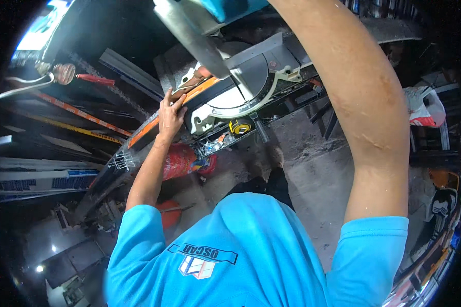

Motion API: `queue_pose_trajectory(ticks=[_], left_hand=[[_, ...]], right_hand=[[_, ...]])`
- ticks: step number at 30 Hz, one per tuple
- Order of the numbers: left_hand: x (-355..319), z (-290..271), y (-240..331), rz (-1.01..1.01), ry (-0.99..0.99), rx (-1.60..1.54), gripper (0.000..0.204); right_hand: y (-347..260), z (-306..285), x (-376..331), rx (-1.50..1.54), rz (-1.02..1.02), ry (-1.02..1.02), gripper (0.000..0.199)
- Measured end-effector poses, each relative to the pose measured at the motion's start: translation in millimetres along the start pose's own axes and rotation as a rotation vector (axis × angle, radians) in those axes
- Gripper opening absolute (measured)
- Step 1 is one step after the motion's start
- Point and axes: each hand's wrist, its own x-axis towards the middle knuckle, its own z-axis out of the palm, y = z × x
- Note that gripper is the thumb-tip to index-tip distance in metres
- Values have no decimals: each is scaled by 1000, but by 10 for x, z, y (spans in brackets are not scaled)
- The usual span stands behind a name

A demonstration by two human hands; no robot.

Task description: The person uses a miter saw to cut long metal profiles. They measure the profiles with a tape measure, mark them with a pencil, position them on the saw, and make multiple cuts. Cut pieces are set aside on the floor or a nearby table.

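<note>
Left hand (172, 115) has its fingers clamped on the orange-edged bar (194, 91), seemingly positioned at the mitre saw (252, 74), no cut visible; right hand off-frame, finger state untellable

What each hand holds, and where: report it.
The left hand holds the long orange-striped bar near its end at the saw. Right hand is out of view: cannot tell.

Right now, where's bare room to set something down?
Best bet: grey floor between the dark trousers and right arm, though gritty. Crowded: saw, where the left hand holds the orange-edged bar; on its near side, yellow tape measure and scraps; further left, long strips.
</note>
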Motion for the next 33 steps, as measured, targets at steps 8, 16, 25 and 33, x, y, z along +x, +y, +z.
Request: queue_pose_trajectory(ticks=[8, 16, 25, 33], left_hand=[[-94, -1, 222, 19, 64, 150, 65], [35, 133, 125, -26, 56, 200, 71], [181, 70, -78, 83, -17, 0, 67], [196, 52, 97, 33, -9, 40, 66]], right_hand=[[-84, -165, -66, 82, -8, -12, 60], [-91, -210, -139, 136, -11, -14, 59], [-99, -203, -211, 171, 3, -18, 58], [-161, -205, -239, 185, 11, -11, 57]])
